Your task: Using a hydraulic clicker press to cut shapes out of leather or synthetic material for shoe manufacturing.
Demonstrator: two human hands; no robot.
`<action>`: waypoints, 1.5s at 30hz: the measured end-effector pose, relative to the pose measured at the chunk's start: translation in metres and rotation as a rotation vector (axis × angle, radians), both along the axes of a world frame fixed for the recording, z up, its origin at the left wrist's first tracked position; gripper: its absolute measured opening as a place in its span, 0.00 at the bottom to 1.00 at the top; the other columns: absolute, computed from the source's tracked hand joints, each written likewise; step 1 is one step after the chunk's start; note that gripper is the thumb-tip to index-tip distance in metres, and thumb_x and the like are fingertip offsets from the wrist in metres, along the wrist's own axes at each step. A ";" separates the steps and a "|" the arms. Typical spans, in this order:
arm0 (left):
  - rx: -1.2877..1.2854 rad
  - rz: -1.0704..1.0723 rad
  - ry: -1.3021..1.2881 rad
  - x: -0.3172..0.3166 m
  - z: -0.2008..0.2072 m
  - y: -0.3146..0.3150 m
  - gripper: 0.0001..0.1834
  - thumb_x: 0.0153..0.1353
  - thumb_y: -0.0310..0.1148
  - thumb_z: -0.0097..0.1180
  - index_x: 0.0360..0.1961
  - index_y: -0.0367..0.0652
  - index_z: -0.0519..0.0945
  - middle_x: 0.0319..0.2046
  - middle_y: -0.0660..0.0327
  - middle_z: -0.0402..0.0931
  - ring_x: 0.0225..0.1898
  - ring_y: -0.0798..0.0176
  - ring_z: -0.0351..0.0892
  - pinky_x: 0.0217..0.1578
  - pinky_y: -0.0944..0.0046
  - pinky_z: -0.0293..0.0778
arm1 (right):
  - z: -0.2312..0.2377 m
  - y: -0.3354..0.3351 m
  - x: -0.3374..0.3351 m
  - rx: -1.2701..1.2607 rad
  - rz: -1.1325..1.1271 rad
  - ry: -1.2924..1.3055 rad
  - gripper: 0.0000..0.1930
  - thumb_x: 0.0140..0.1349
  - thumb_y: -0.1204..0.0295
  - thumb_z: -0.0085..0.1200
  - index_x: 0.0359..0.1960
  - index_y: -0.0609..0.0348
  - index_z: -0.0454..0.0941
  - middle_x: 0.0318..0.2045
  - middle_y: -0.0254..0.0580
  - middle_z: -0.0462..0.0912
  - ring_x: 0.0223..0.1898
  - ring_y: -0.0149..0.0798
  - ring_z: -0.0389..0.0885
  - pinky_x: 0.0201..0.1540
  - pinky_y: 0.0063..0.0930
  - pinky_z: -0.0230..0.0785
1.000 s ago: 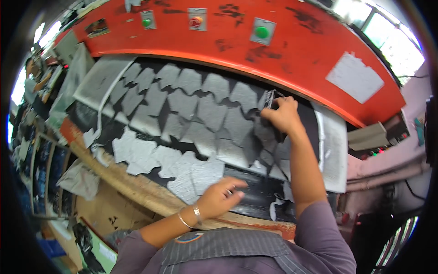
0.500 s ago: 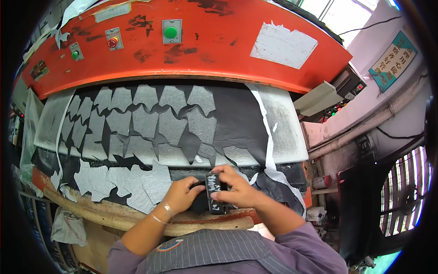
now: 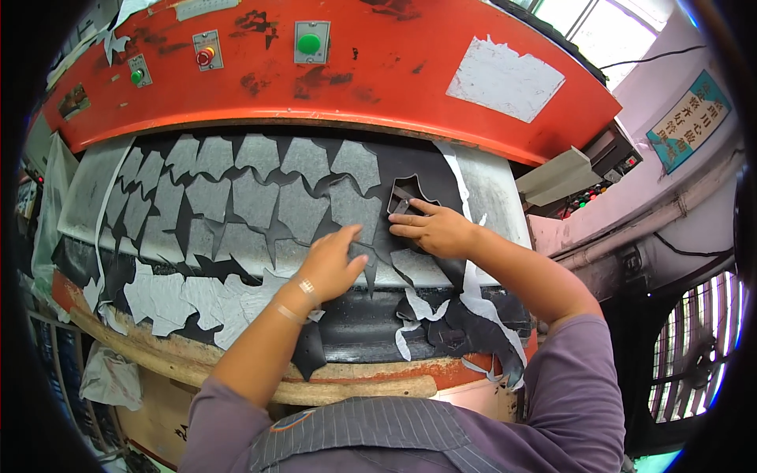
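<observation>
A steel cutting die (image 3: 404, 191) with a shaped outline and an inner crossbar lies on the black sheet material (image 3: 410, 152), right of the rows of cut-out shapes. My right hand (image 3: 432, 229) grips its near edge, with the thumb and fingers on its wall. My left hand (image 3: 333, 258) is stretched out with its fingers apart, over the near end of the cut rows beside a grey cut piece (image 3: 353, 206). Nothing shows in that hand. The palm side of both hands is hidden.
A red press beam (image 3: 315, 91) with green and red buttons spans the back. Loose grey cut pieces (image 3: 165, 303) pile at the front left of the pale bed (image 3: 489, 189). Black and white scraps (image 3: 473, 331) hang at the front right. A wooden rail (image 3: 347, 386) runs along the front.
My right hand has carried the cutting die forward and right from the front edge onto the black sheet. My left hand has moved away from the die and forward, its fingers now spread.
</observation>
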State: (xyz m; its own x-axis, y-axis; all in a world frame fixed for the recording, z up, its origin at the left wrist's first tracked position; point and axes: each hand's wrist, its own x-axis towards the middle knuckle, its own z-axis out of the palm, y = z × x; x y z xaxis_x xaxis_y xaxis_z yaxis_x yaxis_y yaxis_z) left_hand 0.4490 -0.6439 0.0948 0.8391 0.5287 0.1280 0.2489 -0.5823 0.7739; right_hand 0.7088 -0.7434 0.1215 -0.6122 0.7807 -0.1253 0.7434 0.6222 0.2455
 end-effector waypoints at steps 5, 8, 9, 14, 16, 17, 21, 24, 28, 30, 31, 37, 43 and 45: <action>0.089 0.043 -0.018 0.051 -0.042 0.020 0.35 0.56 0.29 0.52 0.65 0.37 0.57 0.53 0.50 0.74 0.57 0.48 0.70 0.61 0.52 0.58 | -0.009 -0.029 -0.003 0.088 -0.614 0.367 0.30 0.53 0.62 0.57 0.61 0.49 0.69 0.68 0.50 0.56 0.71 0.51 0.49 0.69 0.50 0.42; 0.176 0.066 0.056 0.075 -0.042 0.022 0.36 0.56 0.26 0.48 0.67 0.35 0.52 0.58 0.55 0.71 0.63 0.55 0.65 0.67 0.53 0.50 | -0.054 -0.047 -0.001 0.182 -0.946 0.816 0.44 0.44 0.54 0.67 0.65 0.49 0.62 0.66 0.65 0.54 0.69 0.58 0.51 0.67 0.53 0.42; 0.169 0.056 0.065 0.078 -0.044 0.023 0.36 0.56 0.26 0.48 0.67 0.35 0.52 0.58 0.55 0.71 0.63 0.55 0.65 0.67 0.53 0.50 | -0.059 -0.044 -0.010 0.222 -1.007 0.840 0.44 0.42 0.54 0.69 0.63 0.51 0.64 0.65 0.64 0.56 0.68 0.58 0.53 0.67 0.53 0.42; 0.180 0.046 0.034 0.085 -0.048 0.023 0.37 0.55 0.25 0.47 0.66 0.32 0.50 0.60 0.55 0.69 0.61 0.50 0.66 0.67 0.52 0.50 | -0.064 -0.028 0.007 0.288 -0.926 0.865 0.33 0.39 0.57 0.70 0.48 0.55 0.72 0.59 0.62 0.67 0.66 0.57 0.60 0.66 0.52 0.46; 0.174 0.055 0.038 0.085 -0.048 0.023 0.37 0.54 0.25 0.47 0.66 0.32 0.50 0.60 0.55 0.69 0.61 0.50 0.66 0.67 0.52 0.50 | -0.066 -0.026 0.019 0.219 -0.862 0.898 0.32 0.40 0.58 0.69 0.48 0.56 0.72 0.58 0.67 0.68 0.65 0.59 0.61 0.66 0.50 0.49; 0.171 0.058 0.031 0.085 -0.048 0.024 0.37 0.54 0.25 0.47 0.66 0.32 0.50 0.60 0.55 0.69 0.61 0.50 0.66 0.67 0.52 0.50 | -0.067 -0.027 0.020 0.210 -0.859 0.902 0.32 0.40 0.58 0.69 0.48 0.56 0.72 0.58 0.67 0.68 0.65 0.59 0.61 0.66 0.50 0.49; 0.150 0.064 0.036 0.087 -0.051 0.029 0.37 0.54 0.26 0.47 0.66 0.31 0.50 0.61 0.55 0.68 0.62 0.52 0.65 0.67 0.52 0.49 | -0.067 -0.025 0.015 0.205 -0.850 0.852 0.32 0.39 0.59 0.70 0.47 0.56 0.72 0.59 0.69 0.66 0.65 0.59 0.60 0.68 0.49 0.46; 0.183 0.066 0.048 0.089 -0.054 0.034 0.37 0.54 0.26 0.47 0.66 0.31 0.51 0.62 0.55 0.67 0.63 0.54 0.64 0.67 0.52 0.47 | -0.069 -0.025 0.014 0.239 -0.825 0.814 0.32 0.38 0.60 0.70 0.47 0.56 0.72 0.59 0.69 0.67 0.65 0.59 0.62 0.67 0.49 0.48; 0.159 0.040 0.042 0.089 -0.056 0.040 0.36 0.54 0.26 0.48 0.64 0.32 0.52 0.62 0.55 0.66 0.63 0.55 0.64 0.67 0.52 0.47 | -0.075 -0.021 0.012 0.259 -0.833 0.788 0.32 0.37 0.61 0.70 0.46 0.57 0.72 0.58 0.70 0.67 0.64 0.60 0.62 0.66 0.49 0.51; 0.160 0.036 0.034 0.088 -0.057 0.041 0.35 0.54 0.26 0.48 0.64 0.32 0.53 0.62 0.54 0.67 0.63 0.55 0.64 0.67 0.52 0.47 | -0.077 -0.020 0.012 0.286 -0.808 0.811 0.32 0.37 0.62 0.70 0.46 0.57 0.72 0.58 0.70 0.67 0.64 0.60 0.63 0.65 0.48 0.53; 0.158 0.037 0.035 0.088 -0.058 0.041 0.35 0.54 0.26 0.48 0.63 0.32 0.54 0.62 0.54 0.67 0.63 0.55 0.64 0.67 0.53 0.47 | -0.078 -0.020 0.012 0.283 -0.811 0.810 0.32 0.37 0.62 0.70 0.46 0.57 0.72 0.58 0.70 0.67 0.64 0.60 0.63 0.65 0.48 0.53; 0.179 0.029 0.039 0.090 -0.054 0.040 0.34 0.53 0.26 0.48 0.62 0.33 0.55 0.62 0.54 0.67 0.63 0.55 0.64 0.67 0.53 0.47 | -0.074 -0.020 0.014 0.309 -0.816 0.783 0.31 0.35 0.62 0.70 0.45 0.58 0.73 0.58 0.69 0.68 0.63 0.60 0.64 0.65 0.47 0.55; 0.134 0.056 -0.007 0.071 -0.049 0.046 0.35 0.54 0.28 0.50 0.64 0.34 0.56 0.62 0.51 0.64 0.66 0.52 0.59 0.67 0.54 0.48 | -0.061 -0.013 0.001 0.257 -0.783 0.772 0.37 0.40 0.59 0.69 0.54 0.58 0.70 0.60 0.69 0.64 0.63 0.63 0.62 0.66 0.48 0.53; 0.001 0.127 -0.124 0.036 -0.044 0.063 0.36 0.54 0.29 0.53 0.65 0.37 0.58 0.64 0.49 0.62 0.67 0.48 0.57 0.66 0.54 0.50 | -0.043 -0.023 -0.025 0.227 -0.886 0.701 0.44 0.43 0.55 0.69 0.62 0.59 0.63 0.62 0.67 0.62 0.64 0.63 0.59 0.65 0.47 0.53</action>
